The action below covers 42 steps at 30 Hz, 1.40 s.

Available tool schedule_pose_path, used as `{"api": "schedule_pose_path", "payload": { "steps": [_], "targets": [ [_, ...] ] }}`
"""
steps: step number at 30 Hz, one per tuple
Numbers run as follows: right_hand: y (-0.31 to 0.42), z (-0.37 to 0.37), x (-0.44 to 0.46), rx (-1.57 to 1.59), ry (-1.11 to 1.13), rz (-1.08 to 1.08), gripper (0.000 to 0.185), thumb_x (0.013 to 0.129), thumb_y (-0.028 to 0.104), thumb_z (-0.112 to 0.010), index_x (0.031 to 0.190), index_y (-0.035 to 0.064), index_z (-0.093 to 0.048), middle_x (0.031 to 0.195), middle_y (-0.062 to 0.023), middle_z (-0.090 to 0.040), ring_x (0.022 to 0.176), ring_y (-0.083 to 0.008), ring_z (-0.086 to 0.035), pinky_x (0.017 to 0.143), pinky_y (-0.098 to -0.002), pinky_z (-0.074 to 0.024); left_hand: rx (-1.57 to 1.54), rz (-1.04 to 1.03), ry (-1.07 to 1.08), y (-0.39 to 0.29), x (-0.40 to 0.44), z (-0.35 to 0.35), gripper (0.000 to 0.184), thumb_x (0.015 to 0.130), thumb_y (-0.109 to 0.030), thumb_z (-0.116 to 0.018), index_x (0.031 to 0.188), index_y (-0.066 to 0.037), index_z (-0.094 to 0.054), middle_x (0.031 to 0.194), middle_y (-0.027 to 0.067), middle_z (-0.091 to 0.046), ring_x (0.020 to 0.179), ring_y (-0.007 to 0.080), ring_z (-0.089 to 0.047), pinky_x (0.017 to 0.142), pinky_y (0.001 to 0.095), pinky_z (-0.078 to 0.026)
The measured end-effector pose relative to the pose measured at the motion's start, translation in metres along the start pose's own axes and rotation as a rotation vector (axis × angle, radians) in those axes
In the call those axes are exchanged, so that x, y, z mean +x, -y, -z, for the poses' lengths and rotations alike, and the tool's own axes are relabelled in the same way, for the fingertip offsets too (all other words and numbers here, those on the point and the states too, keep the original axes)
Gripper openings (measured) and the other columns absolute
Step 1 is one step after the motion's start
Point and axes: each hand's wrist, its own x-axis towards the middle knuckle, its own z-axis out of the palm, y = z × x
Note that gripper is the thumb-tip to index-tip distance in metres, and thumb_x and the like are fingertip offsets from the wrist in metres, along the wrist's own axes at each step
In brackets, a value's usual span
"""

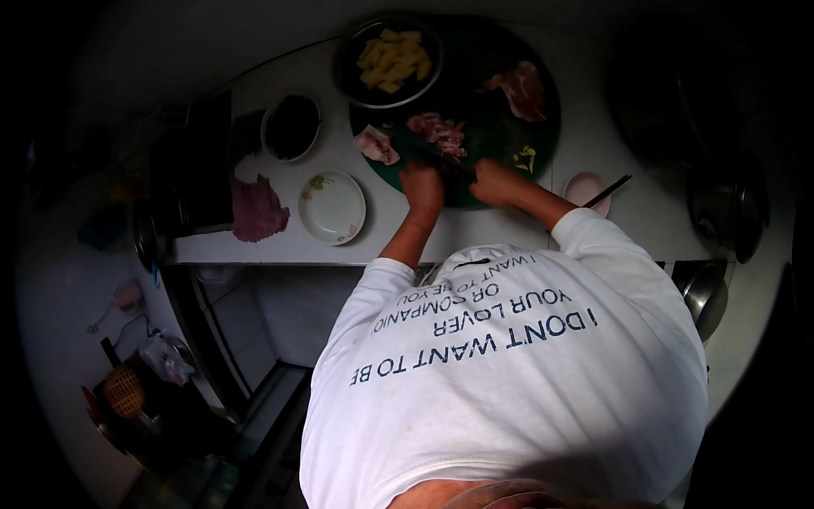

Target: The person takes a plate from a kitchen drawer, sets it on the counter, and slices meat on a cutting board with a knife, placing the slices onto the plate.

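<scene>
At the near edge of a round green cutting board, my right hand is closed around the handle of a knife. The knife's dark blade points left over the board, hard to see in the dim light. My left hand is close by on the left, fingers curled in at the board's edge; what they hold is hidden. Just beyond the blade lies a heap of cut raw meat. A pale piece of meat rests to its left. Farther right are a larger slab of meat and some small yellowish pieces.
A metal bowl of yellow chunks stands on the board's far left. On the counter are a white plate, a bowl with dark contents, a pink cloth, and a small pink bowl with chopsticks.
</scene>
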Motion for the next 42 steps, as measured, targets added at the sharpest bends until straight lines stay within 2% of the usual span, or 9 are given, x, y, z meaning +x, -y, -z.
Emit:
{"api": "schedule_pose_path", "payload": {
  "steps": [6, 14, 21, 24, 27, 30, 37, 38, 42],
  "targets": [
    [-0.010, -0.018, -0.004, -0.025, -0.062, 0.041, 0.028, 0.071, 0.009, -0.056, 0.094, -0.0070, -0.063, 0.085, -0.0300, -0.063, 0.084, -0.0420, -0.063, 0.075, -0.0444, -0.0500, -0.031, -0.028, -0.175, 0.001, -0.005, 0.001, 0.014, 0.076, -0.020, -0.063, 0.082, -0.008, -0.067, 0.088, 0.0103, -0.063, 0.088, 0.0294, -0.056, 0.069, 0.0458, -0.040],
    [-0.022, -0.011, -0.029, -0.099, -0.046, -0.096, 0.026, 0.072, 0.009, -0.056, 0.092, -0.0055, -0.065, 0.087, -0.0297, -0.063, 0.085, -0.0432, -0.062, 0.076, -0.0450, -0.0495, 0.005, -0.015, -0.060, 0.002, -0.008, 0.004, 0.013, 0.077, -0.019, -0.062, 0.083, -0.009, -0.067, 0.088, 0.0088, -0.063, 0.089, 0.0285, -0.055, 0.071, 0.0447, -0.039],
    [0.010, -0.017, -0.002, -0.127, -0.238, 0.079, 0.028, 0.073, 0.013, -0.061, 0.096, -0.0020, -0.063, 0.083, -0.0274, -0.064, 0.081, -0.0426, -0.063, 0.072, -0.0468, -0.0513, 0.057, -0.125, -0.116, 0.006, -0.022, 0.004, 0.014, 0.080, -0.015, -0.058, 0.090, -0.012, -0.067, 0.088, 0.0065, -0.062, 0.096, 0.0256, -0.052, 0.075, 0.0434, -0.038],
    [0.017, -0.011, -0.026, -0.218, -0.348, 0.130, 0.033, 0.072, 0.015, -0.065, 0.101, -0.0003, -0.060, 0.080, -0.0253, -0.064, 0.078, -0.0418, -0.064, 0.068, -0.0478, -0.0521, -0.094, -0.177, -0.220, 0.002, -0.029, 0.020, 0.018, 0.080, -0.013, -0.057, 0.095, -0.012, -0.066, 0.089, 0.0077, -0.062, 0.092, 0.0275, -0.054, 0.074, 0.0438, -0.039],
    [0.012, -0.001, -0.038, -0.310, -0.398, 0.154, 0.036, 0.071, 0.014, -0.067, 0.103, 0.0008, -0.057, 0.078, -0.0229, -0.065, 0.074, -0.0401, -0.065, 0.065, -0.0474, -0.0526, -0.214, -0.192, -0.033, -0.008, -0.041, 0.056, 0.021, 0.082, -0.011, -0.058, 0.101, -0.007, -0.065, 0.095, 0.0112, -0.064, 0.088, 0.0297, -0.058, 0.076, 0.0428, -0.043],
    [0.002, 0.001, -0.038, -0.362, -0.439, 0.209, 0.034, 0.071, 0.012, -0.067, 0.100, 0.0009, -0.057, 0.076, -0.0206, -0.066, 0.072, -0.0381, -0.065, 0.063, -0.0465, -0.0527, -0.536, -0.417, -0.281, -0.029, -0.053, 0.080, 0.023, 0.081, -0.005, -0.057, 0.102, -0.006, -0.064, 0.094, 0.0125, -0.064, 0.084, 0.0319, -0.059, 0.074, 0.0417, -0.044],
    [-0.003, -0.001, -0.037, -0.482, -0.418, 0.337, 0.038, 0.068, 0.009, -0.068, 0.104, 0.0008, -0.057, 0.075, -0.0175, -0.066, 0.069, -0.0352, -0.065, 0.061, -0.0442, -0.0524, -0.353, -0.451, -0.010, -0.043, 0.006, 0.066, 0.021, 0.075, 0.000, -0.053, 0.094, -0.006, -0.060, 0.094, 0.0134, -0.064, 0.090, 0.0348, -0.060, 0.078, 0.0443, -0.046],
    [-0.001, 0.000, -0.041, -0.498, -0.387, 0.334, 0.040, 0.067, 0.009, -0.069, 0.105, 0.0013, -0.056, 0.076, -0.0172, -0.066, 0.069, -0.0349, -0.065, 0.061, -0.0436, -0.0524, -0.268, -0.445, 0.173, -0.035, 0.019, 0.060, 0.027, 0.074, -0.001, -0.054, 0.100, -0.006, -0.061, 0.099, 0.0155, -0.063, 0.090, 0.0359, -0.059, 0.077, 0.0444, -0.047],
    [-0.005, -0.001, -0.052, -0.565, -0.424, 0.437, 0.039, 0.069, 0.009, -0.065, 0.105, -0.0009, -0.058, 0.072, -0.0147, -0.065, 0.065, -0.0329, -0.065, 0.058, -0.0423, -0.0527, -0.344, -0.356, 0.095, -0.021, 0.031, 0.055, 0.035, 0.081, -0.005, -0.052, 0.116, -0.004, -0.058, 0.119, 0.0217, -0.057, 0.104, 0.0369, -0.057, 0.086, 0.0418, -0.046]
  ]
}}
